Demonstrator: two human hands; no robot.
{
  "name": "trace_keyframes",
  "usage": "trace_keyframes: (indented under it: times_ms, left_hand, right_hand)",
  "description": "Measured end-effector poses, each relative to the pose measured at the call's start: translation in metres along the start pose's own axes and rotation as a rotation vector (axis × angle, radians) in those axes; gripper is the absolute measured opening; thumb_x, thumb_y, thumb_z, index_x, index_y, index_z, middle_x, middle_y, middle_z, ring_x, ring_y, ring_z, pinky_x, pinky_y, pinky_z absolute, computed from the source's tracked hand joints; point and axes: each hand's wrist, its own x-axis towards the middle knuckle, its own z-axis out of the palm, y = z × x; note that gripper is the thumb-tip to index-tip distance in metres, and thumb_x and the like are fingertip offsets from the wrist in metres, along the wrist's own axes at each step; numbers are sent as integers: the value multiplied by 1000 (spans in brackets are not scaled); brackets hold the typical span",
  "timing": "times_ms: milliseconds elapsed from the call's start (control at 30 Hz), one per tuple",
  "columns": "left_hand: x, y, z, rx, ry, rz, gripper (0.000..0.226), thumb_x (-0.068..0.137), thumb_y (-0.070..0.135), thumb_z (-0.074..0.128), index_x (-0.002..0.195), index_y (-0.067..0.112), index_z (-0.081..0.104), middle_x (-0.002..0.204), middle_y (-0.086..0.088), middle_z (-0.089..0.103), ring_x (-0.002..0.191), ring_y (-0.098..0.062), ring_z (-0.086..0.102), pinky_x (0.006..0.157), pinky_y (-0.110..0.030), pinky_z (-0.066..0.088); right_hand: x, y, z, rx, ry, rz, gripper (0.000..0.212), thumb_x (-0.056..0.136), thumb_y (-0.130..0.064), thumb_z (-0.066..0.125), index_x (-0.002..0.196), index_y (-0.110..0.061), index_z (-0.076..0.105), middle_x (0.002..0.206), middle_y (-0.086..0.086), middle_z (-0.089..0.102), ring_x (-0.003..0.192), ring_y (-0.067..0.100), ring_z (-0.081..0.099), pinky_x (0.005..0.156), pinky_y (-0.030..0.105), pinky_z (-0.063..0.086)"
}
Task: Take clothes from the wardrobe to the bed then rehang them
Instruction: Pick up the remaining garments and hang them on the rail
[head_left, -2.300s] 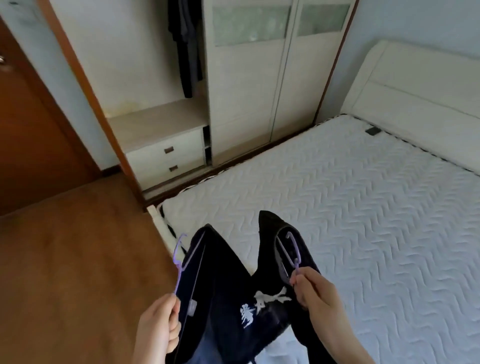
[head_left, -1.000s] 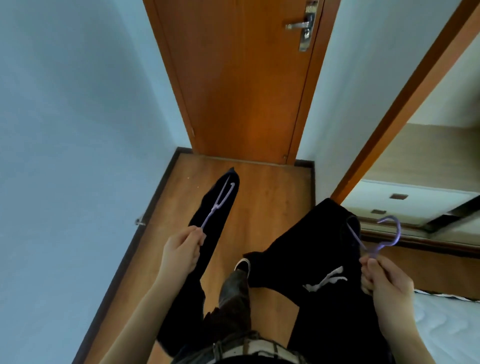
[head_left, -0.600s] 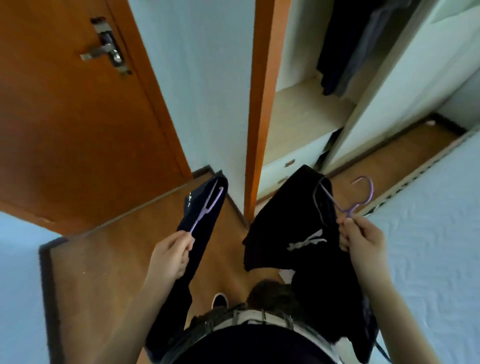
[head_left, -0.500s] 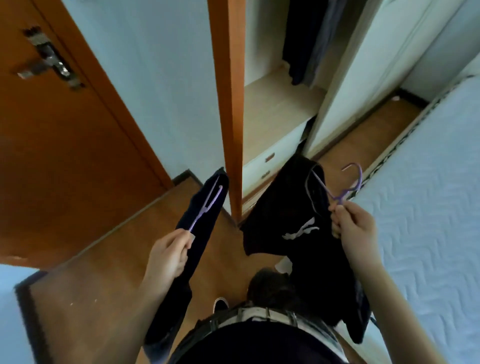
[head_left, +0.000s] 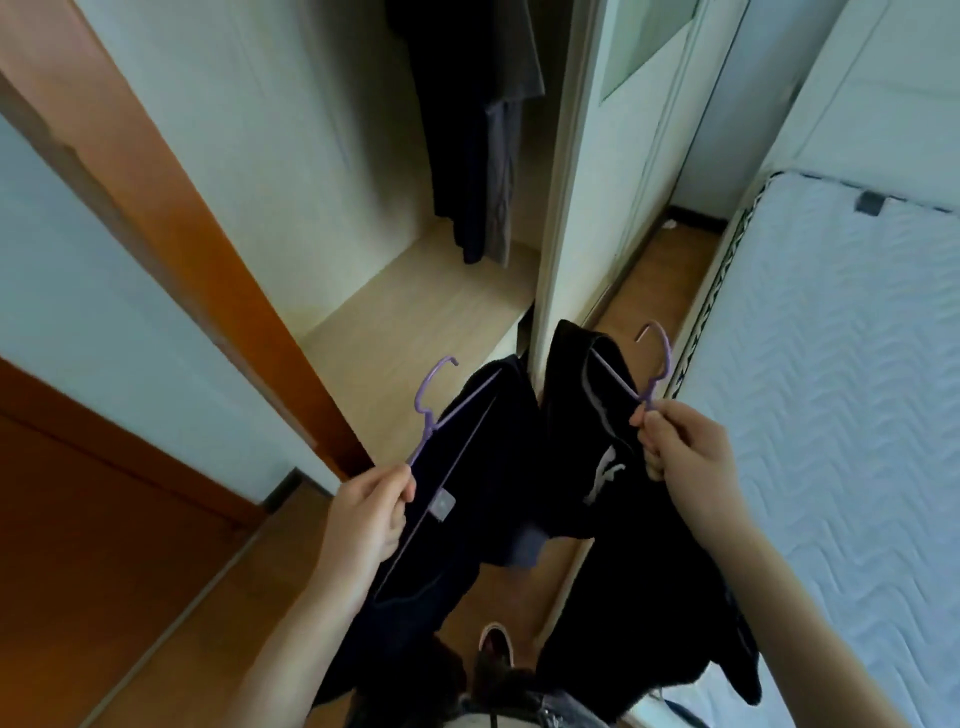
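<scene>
Since half a second ago the view has swung to face the wardrobe (head_left: 363, 208) opening head-on, and both hands have come closer to it, hangers raised toward the open compartment. Largest in sight, the wardrobe stands open at centre, with dark hanging clothes (head_left: 472, 130) inside above a pale shelf (head_left: 415, 332). To the right lies the bed (head_left: 831, 415), its white quilted mattress bare. An orange wooden frame (head_left: 171, 234) runs down the left of the opening. Below the hands, two dark garments hang: the navy garment (head_left: 457, 493) on the left and the black garment (head_left: 597, 467) with a white print on the right, nearly touching at their upper edges. The left hand (head_left: 369, 514) is closed, pinching the neck of the left purple hanger (head_left: 431, 405). The right hand (head_left: 685, 457) is closed too, fingertips pinching the right purple hanger (head_left: 654, 364) just below its hook.
</scene>
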Motion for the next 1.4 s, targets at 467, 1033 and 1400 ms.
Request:
trace_keyframes:
  times_ms: [467, 1033, 1400]
  left_hand:
    - [127, 158, 52, -379, 96, 161, 31, 99, 16, 44, 68, 13, 43, 45, 7, 25, 37, -8, 16, 33, -18, 14]
    - [272, 323, 62, -852, 391, 232, 37, 101, 14, 37, 64, 11, 39, 35, 6, 23, 24, -5, 16, 30, -8, 15]
    - [280, 480, 38, -781, 581, 743, 34, 100, 11, 33, 67, 13, 39, 40, 9, 23, 28, -2, 16, 29, -8, 12]
  right_hand:
    - [200, -120, 65, 19, -152, -176, 22, 100, -2, 40, 88, 11, 54, 60, 8, 30, 49, 14, 26, 46, 25, 20]
    - [425, -251, 199, 165, -605, -328, 27, 98, 0, 39, 79, -2, 57, 53, -1, 32, 42, 7, 24, 42, 21, 18]
    - [484, -411, 276, 362, -933, -369, 26, 92, 5, 45, 72, -3, 59, 53, 2, 34, 36, 6, 25, 35, 15, 24]
